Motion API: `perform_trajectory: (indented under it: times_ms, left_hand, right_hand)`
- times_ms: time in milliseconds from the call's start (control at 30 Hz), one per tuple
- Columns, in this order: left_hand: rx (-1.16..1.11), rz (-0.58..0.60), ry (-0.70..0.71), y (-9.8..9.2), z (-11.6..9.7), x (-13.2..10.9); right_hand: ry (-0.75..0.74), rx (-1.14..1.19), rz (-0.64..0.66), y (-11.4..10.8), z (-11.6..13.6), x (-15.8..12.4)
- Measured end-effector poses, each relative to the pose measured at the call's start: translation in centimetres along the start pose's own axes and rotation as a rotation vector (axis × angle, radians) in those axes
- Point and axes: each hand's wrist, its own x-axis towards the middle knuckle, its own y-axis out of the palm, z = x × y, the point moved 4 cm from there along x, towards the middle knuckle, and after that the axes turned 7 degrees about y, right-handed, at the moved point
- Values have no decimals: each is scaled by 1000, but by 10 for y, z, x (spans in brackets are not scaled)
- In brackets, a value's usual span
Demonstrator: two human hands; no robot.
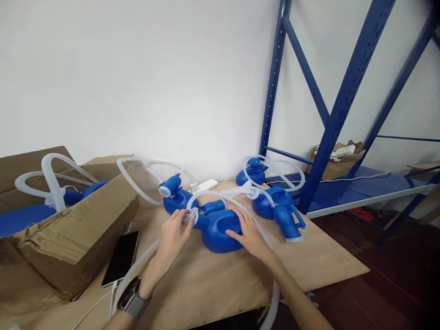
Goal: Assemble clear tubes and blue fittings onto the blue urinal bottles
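Observation:
A blue plastic bottle (220, 229) with a spout lies on the brown table (326, 266) in front of me. My left hand (173, 236) pinches the end of a clear flexible tube (220, 195) at the bottle's spout. My right hand (248, 231) rests flat on the bottle's body, fingers spread. The tube arcs up over the bottle and runs down past my right wrist.
Three more blue bottles with tubes lie behind: one (175, 195) left, one (280, 208) right, one (254, 172) by the rack. A cardboard box (74, 233) with more bottles stands left, a phone (121, 257) beside it. A white power strip (205, 185) and blue shelving (343, 96) stand behind.

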Motion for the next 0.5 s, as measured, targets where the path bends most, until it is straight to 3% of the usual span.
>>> perform_trajectory:
  times_ms: [167, 300, 500]
  left_hand:
    - [-11, 9, 137, 4, -6, -21]
    - [80, 77, 248, 4, 6, -22]
    - [78, 199, 690, -22, 31, 1]
  right_hand:
    - [6, 10, -7, 1, -1, 0]
    - [-15, 3, -17, 1, -1, 0]
    - [-4, 3, 14, 3, -3, 2]
